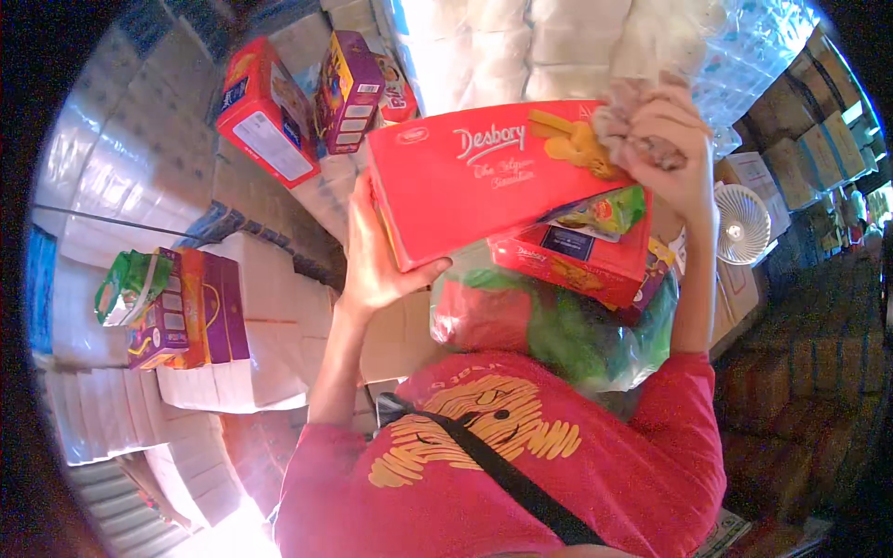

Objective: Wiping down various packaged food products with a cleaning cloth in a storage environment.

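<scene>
Holding hand: from where I stand, the left hand [377,270] clasps the left end of a large red box [446,195], thumb along its lower edge; that grip is closed on the cardboard
Crumpled cloth: the right hand [677,126] bunches what looks like a pale cloth [614,121] at the box's upper right corner; that grip is closed round it; how hard it presses I cannot tell
Red box: lifted in front of the chest, tilted, its broad face with a biscuit picture in plain sight
Just below it: a smaller red box [577,265], a green packet [619,214] and a purple box [659,265], grouped by a clear plastic bag [605,358]; neither hand is on them
Left-hand stack: purple boxes [223,307], an orange box [191,307] and a green-topped packet [135,284] on pale cartons
Upper left pair: a red carton [270,116] beside a purple-and-yellow box [349,93]; both well apart from the hands
Progress: I judge it a wipe-down, partway through this one box; it is not yet set down, and its hidden faces give no clue
Left over: the pieces by the bag probably need handling too; whether the outlying groups are finished or waiting, I cannot say
</scene>
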